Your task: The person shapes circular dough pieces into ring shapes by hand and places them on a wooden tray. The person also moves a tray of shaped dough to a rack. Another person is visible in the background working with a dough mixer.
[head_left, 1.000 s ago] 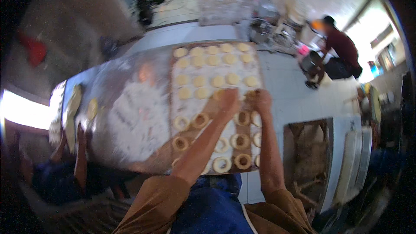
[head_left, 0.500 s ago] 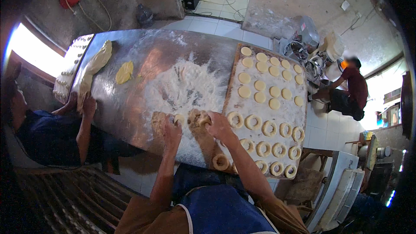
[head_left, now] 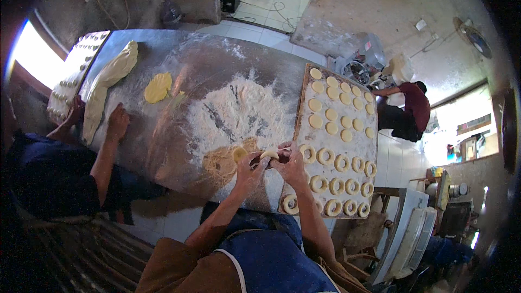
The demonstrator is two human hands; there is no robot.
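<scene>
Above the near edge of the floured table, my two hands meet around a pale piece of dough (head_left: 269,154), which shows a curved upper edge. My left hand (head_left: 249,171) grips its left side, with the fingers bent in. My right hand (head_left: 291,166) is closed on its right side. The fingers hide much of the dough, so I cannot tell whether it is a full ring. A small round dough disc (head_left: 239,154) lies just left of my left hand, on a brown, crumb-like patch (head_left: 217,165). Behind my hands spreads white flour (head_left: 239,109).
On my right a floured board (head_left: 325,144) bears dough discs farther back and dough rings nearer. Left, a co-worker's hand (head_left: 118,122) rests by a long dough strip (head_left: 111,78); yellow dough (head_left: 158,88) lies beyond. Another person (head_left: 412,108) bends near machines.
My hands have come together and now hold the dough between them, where before they were apart over the brown patch. The co-worker's near hand has left the dough strip.
</scene>
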